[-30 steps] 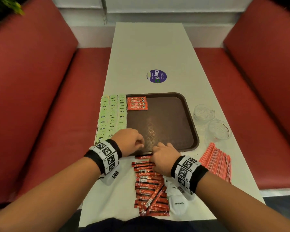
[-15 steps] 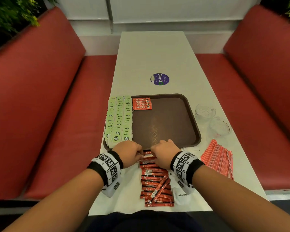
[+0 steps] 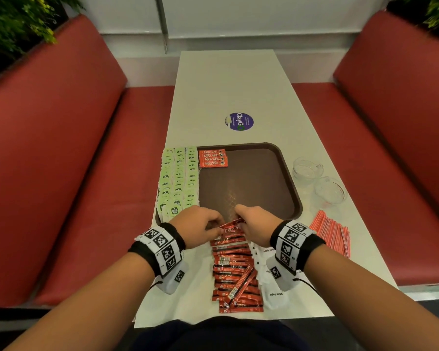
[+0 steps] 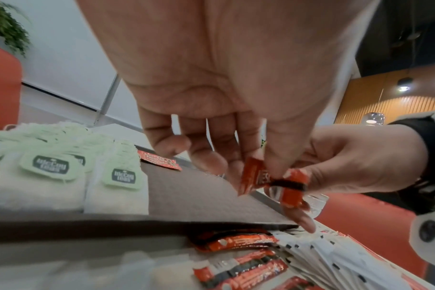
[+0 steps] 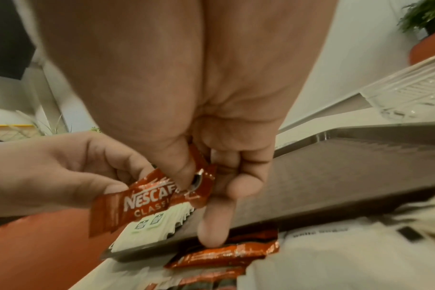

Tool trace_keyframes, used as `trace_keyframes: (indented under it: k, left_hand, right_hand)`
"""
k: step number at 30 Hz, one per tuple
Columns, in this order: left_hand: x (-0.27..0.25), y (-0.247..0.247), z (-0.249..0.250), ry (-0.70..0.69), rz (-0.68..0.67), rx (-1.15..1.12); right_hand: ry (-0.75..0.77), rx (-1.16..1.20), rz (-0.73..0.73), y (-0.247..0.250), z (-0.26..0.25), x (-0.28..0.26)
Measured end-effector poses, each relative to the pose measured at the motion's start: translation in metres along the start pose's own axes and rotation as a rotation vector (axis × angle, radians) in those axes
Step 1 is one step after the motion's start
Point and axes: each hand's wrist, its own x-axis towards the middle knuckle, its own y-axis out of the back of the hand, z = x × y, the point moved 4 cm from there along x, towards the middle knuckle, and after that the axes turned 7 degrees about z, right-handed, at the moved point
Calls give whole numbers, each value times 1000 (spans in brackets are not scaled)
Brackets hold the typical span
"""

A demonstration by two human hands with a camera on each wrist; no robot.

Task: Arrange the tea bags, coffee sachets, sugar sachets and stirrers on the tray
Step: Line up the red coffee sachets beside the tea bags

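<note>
A red Nescafe coffee sachet (image 3: 230,224) (image 4: 266,177) (image 5: 147,200) is lifted just over the near rim of the brown tray (image 3: 287,178). My left hand (image 3: 200,226) pinches its left end and my right hand (image 3: 254,224) pinches its right end. Several more coffee sachets (image 3: 235,269) lie in a row on the table below the hands. A few coffee sachets (image 3: 213,158) sit at the tray's far left. Green-tagged tea bags (image 3: 178,178) fill the tray's left side in rows. White sugar sachets (image 3: 271,274) lie under my right wrist. Red stirrers (image 3: 331,231) lie at the right.
Two clear glass dishes (image 3: 306,169) (image 3: 330,190) stand right of the tray. A round purple sticker (image 3: 239,121) is on the white table beyond the tray. Red bench seats (image 3: 86,198) flank the table on both sides.
Both hands have come up from the row of sachets with one coffee sachet held between them. The head view has tilted so the table sits lower in the frame.
</note>
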Motion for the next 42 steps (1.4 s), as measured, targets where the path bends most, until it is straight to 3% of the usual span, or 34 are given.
trace_keyframes:
  k: [7,13,22,28,35,42]
  left_hand:
    - [15,18,-17,98,123,-8]
    - [31,38,-32,192,180,-44]
    - [50,45,-19,79,161,-98]
    - [77,53,-31,43,160,-17]
    - [133,71,-70,279,219,46]
    - [181,55,-91,363,83,180]
  right_hand:
    - [-19,79,59,12,7,7]
    - [-57,178,233,33,18,15]
    - [54,254,267,51,7,39]
    - [20,286,267,50,15,57]
    - [-136,452,274,54,32,64]
    - [-166,449,309,60,41,64]
